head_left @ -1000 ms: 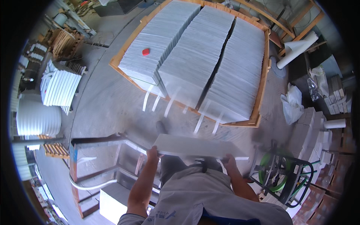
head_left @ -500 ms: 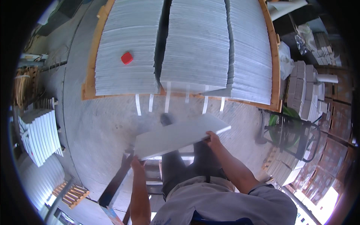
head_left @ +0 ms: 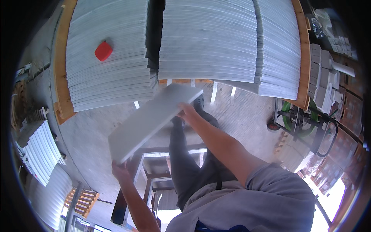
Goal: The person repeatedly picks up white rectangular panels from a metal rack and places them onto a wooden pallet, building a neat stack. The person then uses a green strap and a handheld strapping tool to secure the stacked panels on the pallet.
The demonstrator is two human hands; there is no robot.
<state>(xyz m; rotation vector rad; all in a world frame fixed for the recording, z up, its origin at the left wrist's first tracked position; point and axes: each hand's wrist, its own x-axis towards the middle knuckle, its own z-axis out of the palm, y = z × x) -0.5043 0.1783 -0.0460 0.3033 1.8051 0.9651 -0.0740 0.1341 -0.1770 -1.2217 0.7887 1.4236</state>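
Note:
Between my hands I carry a long pale grey stone-like slab (head_left: 152, 118), tilted with its far right end higher in the picture. My left hand (head_left: 120, 170) grips its near left corner. My right hand (head_left: 187, 111) holds the edge close to its other end, thumb on top. Ahead stand rows of similar thin slabs packed on edge: a left row (head_left: 110, 81), a middle row (head_left: 206, 46) and a right row (head_left: 280, 50). A small red square object (head_left: 103, 51) lies on the left row. The slab's far end comes close to the front of the rows.
Wooden frame boards (head_left: 62, 83) edge the rows. Behind my legs is a dark metal frame (head_left: 135, 164). A wheeled tool with a green hoop (head_left: 288, 116) stands at right, near stacked pale boxes (head_left: 315, 65). More white slabs (head_left: 42, 150) and a wooden pallet (head_left: 82, 202) are at left.
The slab has swung to a steeper slant and moved left and toward the rows, still in both hands. My view has come closer to the rows, and my legs have stepped.

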